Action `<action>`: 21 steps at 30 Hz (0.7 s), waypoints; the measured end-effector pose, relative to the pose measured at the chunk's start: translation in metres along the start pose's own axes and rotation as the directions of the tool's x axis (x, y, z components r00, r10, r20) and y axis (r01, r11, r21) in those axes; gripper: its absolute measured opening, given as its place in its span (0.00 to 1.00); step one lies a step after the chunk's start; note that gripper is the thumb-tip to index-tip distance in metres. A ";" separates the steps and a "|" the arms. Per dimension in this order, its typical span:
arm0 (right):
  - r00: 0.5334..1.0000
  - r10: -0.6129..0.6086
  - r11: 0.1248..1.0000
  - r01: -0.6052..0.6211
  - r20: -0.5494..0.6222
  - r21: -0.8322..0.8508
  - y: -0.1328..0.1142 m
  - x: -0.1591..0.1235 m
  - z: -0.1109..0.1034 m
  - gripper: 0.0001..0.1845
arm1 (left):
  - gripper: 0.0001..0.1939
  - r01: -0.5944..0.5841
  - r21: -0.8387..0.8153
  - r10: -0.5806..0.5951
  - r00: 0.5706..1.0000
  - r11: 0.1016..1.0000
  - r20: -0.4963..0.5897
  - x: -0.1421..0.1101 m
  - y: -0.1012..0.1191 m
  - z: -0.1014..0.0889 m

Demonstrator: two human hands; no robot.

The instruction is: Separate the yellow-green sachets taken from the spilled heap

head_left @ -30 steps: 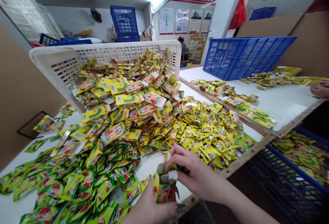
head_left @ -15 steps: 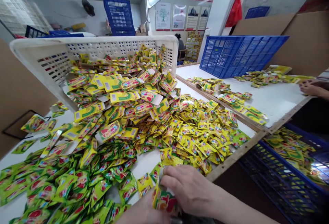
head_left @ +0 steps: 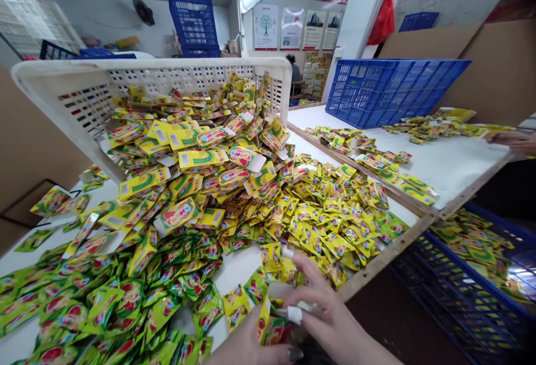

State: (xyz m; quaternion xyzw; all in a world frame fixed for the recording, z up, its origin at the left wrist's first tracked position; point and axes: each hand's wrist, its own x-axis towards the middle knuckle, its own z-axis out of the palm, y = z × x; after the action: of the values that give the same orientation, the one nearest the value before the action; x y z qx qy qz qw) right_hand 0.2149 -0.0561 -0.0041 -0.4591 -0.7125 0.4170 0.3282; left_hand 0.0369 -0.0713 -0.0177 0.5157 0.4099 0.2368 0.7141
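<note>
Low in front of me, my left hand (head_left: 247, 342) grips a small yellow, green and red carton (head_left: 274, 329), its upper end open with a pale flap raised. My right hand (head_left: 330, 312) is at that opening, with white coverings on its thumb and index fingertip. Its index finger stretches towards the yellow sachets (head_left: 326, 220); its thumb and other fingers close around something pale I cannot make out. Left of the hands lies a heap of green sachets (head_left: 125, 303). A yellow sachet (head_left: 237, 303) lies right beside the carton.
A white basket (head_left: 159, 65) lies tipped, spilling flat cartons (head_left: 203, 158) onto the table. Wooden strips (head_left: 387, 253) edge the tabletop. To the right stand a blue crate (head_left: 393, 89) and a lower blue crate (head_left: 469, 264) holding cartons. Another person's hand (head_left: 515, 142) is at far right.
My right hand has lifted off the carton's side, its fingers opening out and its index finger extending forward. The carton's open end and flap now show. The other person's hand has shifted slightly.
</note>
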 end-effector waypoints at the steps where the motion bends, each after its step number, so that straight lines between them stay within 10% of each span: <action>1: 1.000 0.029 0.999 -0.029 -0.008 0.029 0.003 -0.003 0.001 0.06 | 0.28 -0.033 -0.019 0.034 0.999 0.999 0.011 0.001 -0.004 0.000; 5: 0.992 0.087 0.995 -0.082 -0.087 0.051 0.009 -0.009 -0.002 0.07 | 0.31 0.021 -0.078 -0.016 0.998 0.997 0.059 0.003 -0.007 0.002; 13: 0.973 0.016 0.998 -0.002 0.229 -0.060 -0.004 -0.017 -0.006 0.07 | 0.34 -0.012 0.046 0.009 0.998 0.999 0.065 0.005 -0.021 0.008; 17: 0.987 -0.134 0.971 0.114 -0.086 -0.210 0.015 -0.003 -0.060 0.09 | 0.40 -0.117 0.067 0.121 0.991 0.991 -0.055 0.001 -0.019 0.001; 21: 0.642 -0.474 0.722 -0.108 -0.602 -0.683 0.027 0.030 -0.108 0.15 | 0.25 0.011 0.612 0.300 0.865 0.791 -0.403 0.006 -0.009 -0.025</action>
State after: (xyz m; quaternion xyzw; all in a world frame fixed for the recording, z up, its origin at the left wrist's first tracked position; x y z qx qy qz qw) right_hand 0.3065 0.0099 0.0216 -0.5915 -0.6586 -0.1297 0.4467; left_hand 0.0183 -0.0560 -0.0312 0.6686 0.5848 0.2719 0.3701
